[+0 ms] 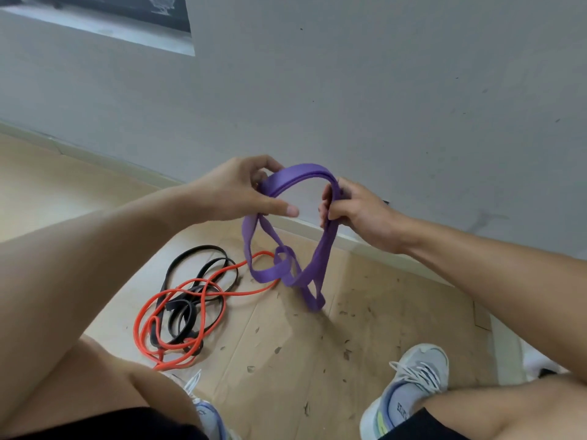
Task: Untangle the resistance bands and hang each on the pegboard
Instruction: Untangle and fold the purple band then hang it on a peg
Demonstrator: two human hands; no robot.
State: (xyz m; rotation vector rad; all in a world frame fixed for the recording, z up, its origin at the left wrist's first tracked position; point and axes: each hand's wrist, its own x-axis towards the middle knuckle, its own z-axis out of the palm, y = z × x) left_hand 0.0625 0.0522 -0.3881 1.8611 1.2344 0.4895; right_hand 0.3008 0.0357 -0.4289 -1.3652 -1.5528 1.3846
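A wide purple band point(320, 255) hangs between my hands above the floor, folded into several loops with a twisted knot low down. My left hand point(241, 192) grips its upper left part, thumb stretched under the strands. My right hand point(352, 211) grips the upper right part, fingers curled round the doubled strands. On the floor to the lower left lie an orange band point(149, 315) and a black band point(203, 268), tangled together in a heap. One orange strand runs toward the purple loops. No pegboard shows in this view.
I crouch on a wooden floor point(286, 360) scattered with small debris, close to a grey wall point(349, 90) with a pale skirting board. My grey shoes point(409, 385) and bare knees fill the bottom. A dark panel point(95, 11) sits on the wall at top left.
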